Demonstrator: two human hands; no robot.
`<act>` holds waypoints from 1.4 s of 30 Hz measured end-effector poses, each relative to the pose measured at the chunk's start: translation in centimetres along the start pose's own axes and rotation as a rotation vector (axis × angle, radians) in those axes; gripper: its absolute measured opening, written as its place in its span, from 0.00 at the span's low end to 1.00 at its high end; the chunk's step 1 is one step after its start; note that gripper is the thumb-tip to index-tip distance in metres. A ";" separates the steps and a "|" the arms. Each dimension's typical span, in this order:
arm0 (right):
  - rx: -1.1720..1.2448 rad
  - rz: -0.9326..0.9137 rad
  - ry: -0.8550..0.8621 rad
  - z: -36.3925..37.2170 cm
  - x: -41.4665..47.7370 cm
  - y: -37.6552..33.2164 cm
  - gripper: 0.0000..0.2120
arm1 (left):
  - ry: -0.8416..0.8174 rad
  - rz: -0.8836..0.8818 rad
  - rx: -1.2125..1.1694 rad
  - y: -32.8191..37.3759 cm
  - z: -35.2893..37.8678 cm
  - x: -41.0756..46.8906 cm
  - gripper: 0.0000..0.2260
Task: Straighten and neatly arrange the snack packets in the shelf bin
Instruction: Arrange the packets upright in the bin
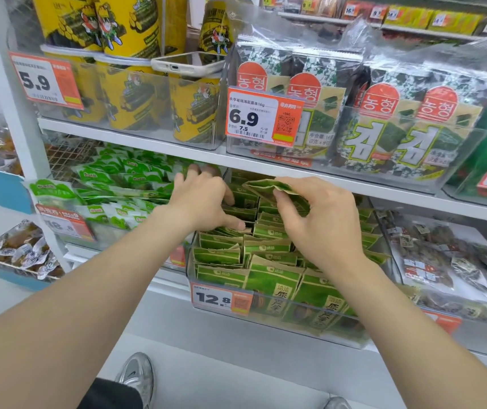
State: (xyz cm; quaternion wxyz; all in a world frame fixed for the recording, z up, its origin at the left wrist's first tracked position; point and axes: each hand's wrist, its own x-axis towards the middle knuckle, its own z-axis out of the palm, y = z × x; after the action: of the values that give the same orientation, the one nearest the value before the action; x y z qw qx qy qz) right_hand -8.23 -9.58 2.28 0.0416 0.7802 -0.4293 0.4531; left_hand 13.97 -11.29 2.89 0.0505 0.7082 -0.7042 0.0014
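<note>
Packets (pixel 266 255) of green snacks stand in rows in our clear bin (pixel 189 273), at about 5 o'clock from the frame's centre. Our left hand (pixel 204 202) spreads its fingers and presses into the rows at the bin's 11 o'clock. Our right hand (pixel 319 222), at its 3 o'clock, pinches one lifted packet (pixel 266 186).

Bare forearms (pixel 59 305); silver sneaker (pixel 136 376); dark trouser leg (pixel 109 395)
</note>
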 end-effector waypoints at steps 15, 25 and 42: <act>0.002 0.019 -0.020 -0.8 -0.9 0.0 0.13 | 0.118 0.119 0.399 1.4 3.0 0.5 0.09; -0.061 0.022 -0.008 -0.6 -0.6 -1.2 0.12 | 0.188 0.096 0.369 0.8 2.1 1.0 0.12; -0.495 -0.026 -0.674 6.9 4.3 -2.9 0.24 | 0.191 0.044 -0.084 -1.4 3.0 -1.4 0.16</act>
State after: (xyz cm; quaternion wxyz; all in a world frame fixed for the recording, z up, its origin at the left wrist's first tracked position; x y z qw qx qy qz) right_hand -0.63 -13.62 2.40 0.0910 0.8565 -0.5050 0.0549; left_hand 15.16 -10.12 -0.29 0.1470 0.6864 -0.7111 0.0407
